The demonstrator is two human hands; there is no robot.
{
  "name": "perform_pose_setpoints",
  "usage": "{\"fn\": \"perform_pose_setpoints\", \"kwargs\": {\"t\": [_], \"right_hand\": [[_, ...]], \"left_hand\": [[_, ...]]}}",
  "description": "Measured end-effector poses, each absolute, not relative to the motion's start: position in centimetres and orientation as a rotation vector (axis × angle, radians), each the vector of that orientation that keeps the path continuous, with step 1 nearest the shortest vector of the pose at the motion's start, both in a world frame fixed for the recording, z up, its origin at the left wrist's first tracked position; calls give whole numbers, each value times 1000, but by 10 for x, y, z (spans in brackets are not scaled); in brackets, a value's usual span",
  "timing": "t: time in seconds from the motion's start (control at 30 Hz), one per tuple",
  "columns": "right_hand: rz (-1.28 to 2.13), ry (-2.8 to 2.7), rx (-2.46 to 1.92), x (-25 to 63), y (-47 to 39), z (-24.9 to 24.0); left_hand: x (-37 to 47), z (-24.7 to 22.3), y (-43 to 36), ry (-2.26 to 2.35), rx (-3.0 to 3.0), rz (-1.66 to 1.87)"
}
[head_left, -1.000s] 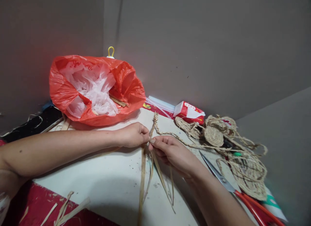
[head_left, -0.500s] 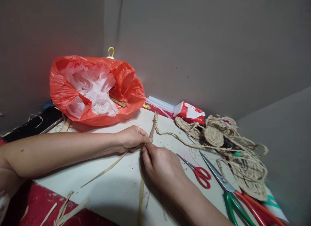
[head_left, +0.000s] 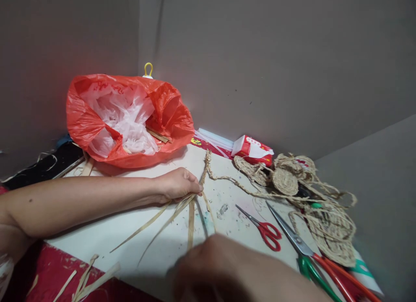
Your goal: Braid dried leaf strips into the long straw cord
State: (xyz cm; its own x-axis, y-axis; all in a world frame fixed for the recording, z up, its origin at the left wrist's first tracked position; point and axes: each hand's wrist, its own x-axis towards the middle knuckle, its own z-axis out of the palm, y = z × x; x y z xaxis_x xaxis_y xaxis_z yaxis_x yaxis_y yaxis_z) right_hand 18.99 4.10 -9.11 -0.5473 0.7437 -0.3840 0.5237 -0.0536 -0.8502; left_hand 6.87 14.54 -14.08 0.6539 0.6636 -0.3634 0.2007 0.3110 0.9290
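My left hand (head_left: 182, 183) is closed in a pinch on the lower end of a braided straw rope (head_left: 206, 165), over the white board. Loose flat straw strands (head_left: 173, 216) fan out below its fingertips toward the lower left and straight down. Close to the camera at the bottom centre is my right hand (head_left: 214, 267), apart from the left and smeared by motion. Its fingers are hidden, so whether it grips a strand is unclear. Small red-handled scissors (head_left: 264, 230) lie to its right, beside large shears (head_left: 303, 250) with green and red handles.
An orange-red plastic bag (head_left: 97, 146) with white plastic inside stands at the back left. Coiled straw braid pieces (head_left: 286, 180) heap up on the right, near a red tissue pack (head_left: 253, 151). Straw offcuts (head_left: 86, 284) lie on the red surface, front left. Grey walls rise behind.
My right hand has left the left hand's fingertips and come down toward the camera, uncovering several strands. The left hand keeps its pinch in the same place.
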Motion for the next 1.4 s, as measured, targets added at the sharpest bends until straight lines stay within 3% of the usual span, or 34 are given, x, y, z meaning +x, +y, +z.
{"fn": "perform_pose_setpoints", "kwargs": {"t": [0.17, 0.33, 0.5, 0.8, 1.1, 1.27, 1.4], "right_hand": [[846, -1591, -1729, 224, 87, -102], [1471, -1250, -1624, 215, 100, -132], [1773, -1066, -1457, 208, 96, -130], [1795, -1316, -1487, 231, 105, -128], [2026, -1128, -1210, 238, 109, -135], [1950, -1144, -1233, 240, 109, -136], [1815, -1181, -1348, 236, 109, -136]], "left_hand": [[69, -141, 144, 822, 1252, 391], [69, -143, 141, 576, 1272, 476], [69, -149, 143, 674, 1449, 506], [70, -140, 146, 631, 1371, 434], [61, -135, 162, 576, 1345, 260], [57, -131, 171, 528, 1287, 149], [53, -127, 180, 637, 1576, 149]]}}
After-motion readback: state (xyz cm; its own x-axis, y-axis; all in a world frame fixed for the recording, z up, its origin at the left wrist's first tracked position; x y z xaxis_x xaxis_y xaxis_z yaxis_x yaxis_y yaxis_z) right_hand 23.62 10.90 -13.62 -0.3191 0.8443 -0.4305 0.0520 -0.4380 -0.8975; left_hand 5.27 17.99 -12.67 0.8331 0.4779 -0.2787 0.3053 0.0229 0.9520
